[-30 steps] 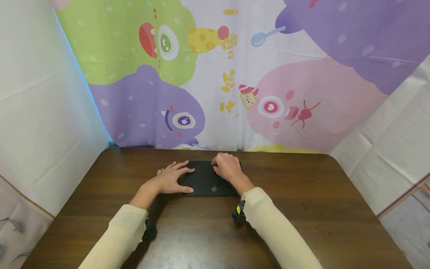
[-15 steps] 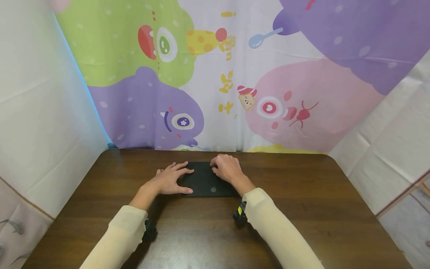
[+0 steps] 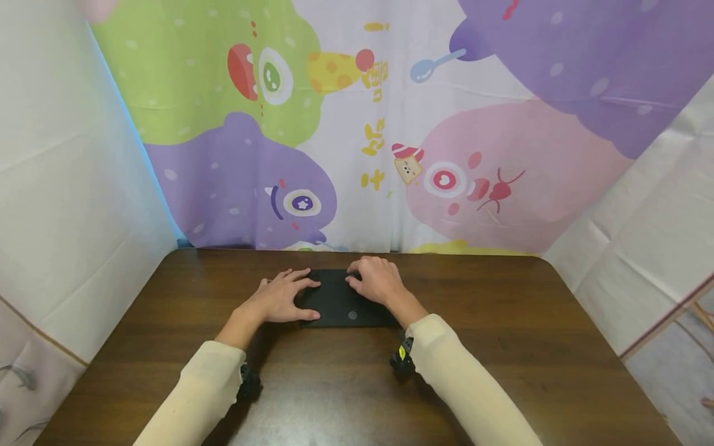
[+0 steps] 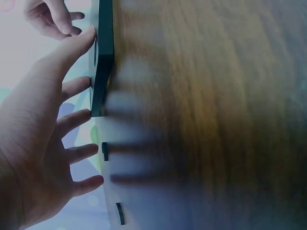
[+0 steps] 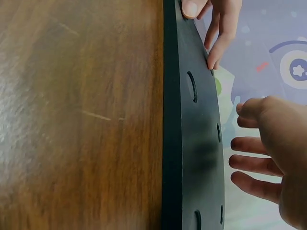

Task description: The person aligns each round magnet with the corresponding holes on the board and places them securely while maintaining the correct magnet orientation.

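Note:
A flat black rectangular slab (image 3: 333, 300), like a thin case or board, lies on the brown table near its far edge. The right wrist view shows several round shallow marks (image 5: 193, 87) along its top. My left hand (image 3: 274, 300) lies over the slab's left end with its fingers spread; in the left wrist view its thumb (image 4: 81, 40) reaches the slab's edge. Above the right part of the slab is my right hand (image 3: 380, 280), its fingers loosely bent. Seen from the right wrist, those fingers (image 5: 254, 165) stand apart from the slab's top, with nothing between them.
The wooden table (image 3: 334, 384) stretches toward me and to both sides. Behind it hangs a printed cartoon curtain (image 3: 368, 210), with white sheets (image 3: 78, 155) at the sides. Small dark pieces (image 4: 105, 151) show beyond the left fingertips in the left wrist view.
My right hand's thumb and forefinger have parted slightly, and the forearm has shifted a little to the right. My left hand and the slab stay in place.

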A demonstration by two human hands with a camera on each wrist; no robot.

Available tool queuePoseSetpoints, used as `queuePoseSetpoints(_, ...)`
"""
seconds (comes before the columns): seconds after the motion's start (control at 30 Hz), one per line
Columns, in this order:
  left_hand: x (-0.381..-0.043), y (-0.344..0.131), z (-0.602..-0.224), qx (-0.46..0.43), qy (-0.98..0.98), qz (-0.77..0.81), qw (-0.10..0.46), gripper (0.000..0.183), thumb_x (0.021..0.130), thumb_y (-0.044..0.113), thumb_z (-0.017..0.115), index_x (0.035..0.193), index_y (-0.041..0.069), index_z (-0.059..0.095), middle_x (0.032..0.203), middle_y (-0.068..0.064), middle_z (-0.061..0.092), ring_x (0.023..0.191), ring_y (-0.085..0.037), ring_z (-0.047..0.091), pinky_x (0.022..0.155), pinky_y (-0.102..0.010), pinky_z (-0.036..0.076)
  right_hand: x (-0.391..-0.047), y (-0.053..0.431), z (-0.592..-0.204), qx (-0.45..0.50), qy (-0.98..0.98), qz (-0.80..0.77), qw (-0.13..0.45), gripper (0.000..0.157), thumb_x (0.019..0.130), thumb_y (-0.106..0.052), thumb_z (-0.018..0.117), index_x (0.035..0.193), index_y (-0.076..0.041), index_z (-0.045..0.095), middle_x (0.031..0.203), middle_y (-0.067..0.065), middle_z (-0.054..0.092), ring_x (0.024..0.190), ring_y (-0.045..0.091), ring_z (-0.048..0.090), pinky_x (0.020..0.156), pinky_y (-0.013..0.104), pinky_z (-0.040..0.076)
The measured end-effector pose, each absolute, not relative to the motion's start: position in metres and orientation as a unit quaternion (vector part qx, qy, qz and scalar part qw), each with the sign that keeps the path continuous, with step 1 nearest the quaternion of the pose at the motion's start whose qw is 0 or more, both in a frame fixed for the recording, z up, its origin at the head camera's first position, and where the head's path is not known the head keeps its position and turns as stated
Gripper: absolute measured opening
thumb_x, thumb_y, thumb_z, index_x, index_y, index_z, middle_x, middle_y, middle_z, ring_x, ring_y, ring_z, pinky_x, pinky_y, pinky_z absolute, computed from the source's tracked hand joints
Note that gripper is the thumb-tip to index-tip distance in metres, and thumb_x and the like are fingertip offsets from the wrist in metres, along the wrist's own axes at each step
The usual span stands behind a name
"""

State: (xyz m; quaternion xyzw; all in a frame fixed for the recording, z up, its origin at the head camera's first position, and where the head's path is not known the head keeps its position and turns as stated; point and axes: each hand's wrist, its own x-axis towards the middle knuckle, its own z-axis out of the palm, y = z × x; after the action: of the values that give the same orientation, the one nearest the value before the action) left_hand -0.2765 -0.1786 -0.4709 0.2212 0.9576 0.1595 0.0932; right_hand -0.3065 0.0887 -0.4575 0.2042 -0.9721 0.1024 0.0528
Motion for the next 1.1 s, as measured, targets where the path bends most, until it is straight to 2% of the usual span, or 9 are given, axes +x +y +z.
queuePoseSetpoints(0.43, -0.277, -0.181, -0.470, 0.221, 0.960, 0.153, 0.075, 0.078, 0.097, 0.067, 0.078, 0.161, 0.025, 0.063, 0.183, -0.016, 0.041, 0.168, -0.059, 0.034, 0.120, -0.093, 0.031, -0.297, 0.103, -0.458, 0.222, -0.965, 0.126, 0.067, 0.027, 0.108, -0.038, 0.077, 0.126, -0.020, 0.086, 0.125, 0.005, 0.083, 0.114, 0.030, 0.080, 0.095, 0.053, 0.067)
queuePoseSetpoints(0.67, -0.277, -0.183, -0.467, 0.219, 0.961, 0.155, 0.067, 0.078, 0.098, 0.066, 0.078, 0.161, 0.024, 0.062, 0.182, -0.016, 0.043, 0.167, -0.057, 0.037, 0.120, -0.093, 0.031, -0.291, 0.112, -0.460, 0.229, -0.960, 0.142, 0.075, 0.030, 0.107, -0.037, 0.079, 0.128, -0.017, 0.086, 0.128, 0.009, 0.082, 0.116, 0.033, 0.079, 0.098, 0.053, 0.067)
queuePoseSetpoints(0.93, -0.277, -0.187, -0.469, 0.216, 0.965, 0.145, 0.039, 0.077, 0.097, 0.064, 0.078, 0.161, 0.024, 0.063, 0.176, -0.016, 0.052, 0.160, -0.050, 0.049, 0.115, -0.082, 0.044, -0.283, 0.121, -0.458, 0.240, -0.956, 0.152, 0.076, 0.034, 0.106, -0.038, 0.079, 0.132, -0.016, 0.084, 0.133, 0.013, 0.080, 0.126, 0.035, 0.075, 0.107, 0.054, 0.064)
queuePoseSetpoints(1.1, -0.277, -0.190, -0.471, 0.216, 0.967, 0.136, 0.017, 0.074, 0.098, 0.063, 0.076, 0.160, 0.024, 0.064, 0.173, -0.015, 0.056, 0.158, -0.048, 0.052, 0.114, -0.078, 0.047, -0.277, 0.125, -0.459, 0.243, -0.955, 0.150, 0.079, 0.040, 0.106, -0.041, 0.078, 0.138, -0.016, 0.081, 0.137, 0.015, 0.078, 0.129, 0.037, 0.071, 0.109, 0.055, 0.062)
